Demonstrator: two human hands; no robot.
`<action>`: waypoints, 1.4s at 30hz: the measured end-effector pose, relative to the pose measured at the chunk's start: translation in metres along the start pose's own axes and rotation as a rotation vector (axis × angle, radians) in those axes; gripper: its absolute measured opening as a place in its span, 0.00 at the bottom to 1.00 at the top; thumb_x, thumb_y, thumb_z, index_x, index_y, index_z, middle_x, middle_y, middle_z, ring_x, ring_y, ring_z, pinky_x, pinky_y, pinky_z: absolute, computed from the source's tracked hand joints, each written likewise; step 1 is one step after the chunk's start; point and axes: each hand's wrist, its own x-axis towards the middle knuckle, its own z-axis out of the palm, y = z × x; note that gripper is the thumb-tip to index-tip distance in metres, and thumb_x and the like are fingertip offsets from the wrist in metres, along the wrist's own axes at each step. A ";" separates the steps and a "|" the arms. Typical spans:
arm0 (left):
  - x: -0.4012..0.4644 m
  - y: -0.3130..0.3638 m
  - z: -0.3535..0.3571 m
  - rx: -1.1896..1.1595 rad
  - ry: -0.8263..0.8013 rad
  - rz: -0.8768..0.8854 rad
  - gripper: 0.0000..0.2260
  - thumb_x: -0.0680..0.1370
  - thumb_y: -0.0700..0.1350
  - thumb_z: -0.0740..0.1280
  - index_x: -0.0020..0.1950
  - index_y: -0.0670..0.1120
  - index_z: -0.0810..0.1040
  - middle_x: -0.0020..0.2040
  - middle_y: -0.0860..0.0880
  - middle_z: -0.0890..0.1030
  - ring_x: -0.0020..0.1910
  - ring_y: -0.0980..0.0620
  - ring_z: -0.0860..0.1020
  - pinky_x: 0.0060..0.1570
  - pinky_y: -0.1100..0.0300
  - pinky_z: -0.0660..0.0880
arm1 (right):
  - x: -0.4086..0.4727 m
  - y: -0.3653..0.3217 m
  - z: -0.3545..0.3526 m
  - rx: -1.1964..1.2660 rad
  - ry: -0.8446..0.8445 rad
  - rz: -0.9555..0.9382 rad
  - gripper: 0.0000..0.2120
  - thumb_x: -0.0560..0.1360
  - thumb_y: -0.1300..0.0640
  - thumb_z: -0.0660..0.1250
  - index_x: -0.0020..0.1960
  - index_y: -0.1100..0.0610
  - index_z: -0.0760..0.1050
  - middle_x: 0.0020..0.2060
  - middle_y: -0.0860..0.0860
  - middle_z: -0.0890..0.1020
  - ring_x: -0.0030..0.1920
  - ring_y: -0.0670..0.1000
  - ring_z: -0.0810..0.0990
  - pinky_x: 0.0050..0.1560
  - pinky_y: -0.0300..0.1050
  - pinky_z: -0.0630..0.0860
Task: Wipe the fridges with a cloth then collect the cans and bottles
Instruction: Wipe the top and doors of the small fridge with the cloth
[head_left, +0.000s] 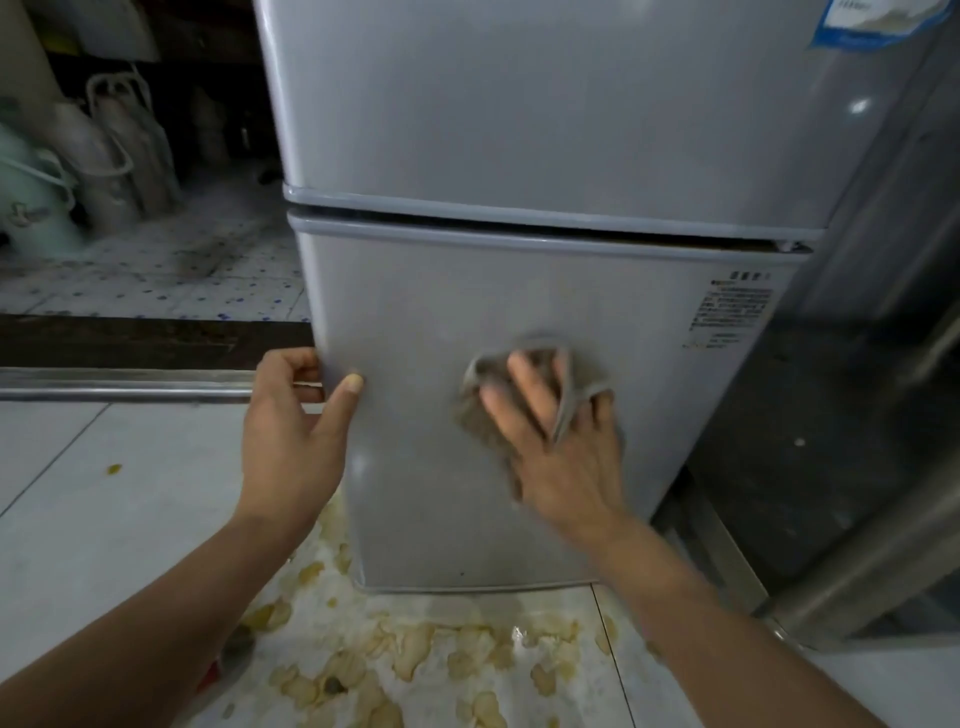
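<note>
Nearest the camera, pale yellow flakes of debris (415, 649) lie scattered over the wet white tiled floor (104, 493) at the foot of the appliance. Above them, the left hand (296, 431) grips the left edge of the lower door: its fingers are curled round behind the edge and the thumb lies straight on the door's front face. The right hand (561, 447) is spread flat, fingers straight and slightly fanned, pressing a crumpled grey cloth (483, 421) against the lower door; folds of the cloth bunch up between and around the fingers, which point up and to the left.

The small silver-grey two-door fridge (519, 130) stands upright, its long axis vertical and its front facing the camera, both doors closed with a dark gap between them. A printed label (732, 306) sits at the lower door's upper right, and a blue-edged sticker (878, 21) on the upper door's top right. A dark steel-framed cabinet (831, 415) stands just beside the fridge on the right. Farther back on the left, pale bags and containers (93, 156) rest on a speckled tiled floor.
</note>
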 end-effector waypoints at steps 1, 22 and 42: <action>0.000 0.000 0.000 -0.009 -0.001 -0.006 0.10 0.75 0.50 0.66 0.54 0.52 0.68 0.50 0.52 0.75 0.45 0.60 0.74 0.46 0.57 0.74 | 0.019 0.004 -0.005 0.023 0.062 0.043 0.34 0.70 0.50 0.67 0.73 0.49 0.58 0.73 0.51 0.57 0.72 0.61 0.56 0.61 0.61 0.58; -0.027 -0.019 -0.023 -0.328 -0.211 -0.296 0.15 0.77 0.33 0.59 0.59 0.47 0.77 0.53 0.51 0.81 0.54 0.55 0.77 0.59 0.59 0.73 | 0.092 -0.034 -0.009 0.004 0.246 0.044 0.26 0.76 0.59 0.61 0.73 0.50 0.60 0.73 0.50 0.60 0.74 0.58 0.54 0.68 0.64 0.58; -0.027 -0.070 -0.047 -0.414 -0.302 -0.524 0.13 0.80 0.41 0.58 0.62 0.44 0.75 0.58 0.47 0.79 0.57 0.52 0.76 0.47 0.68 0.68 | 0.091 -0.084 0.002 -0.170 -0.020 -0.421 0.24 0.69 0.54 0.63 0.64 0.56 0.74 0.66 0.51 0.75 0.60 0.59 0.67 0.58 0.58 0.61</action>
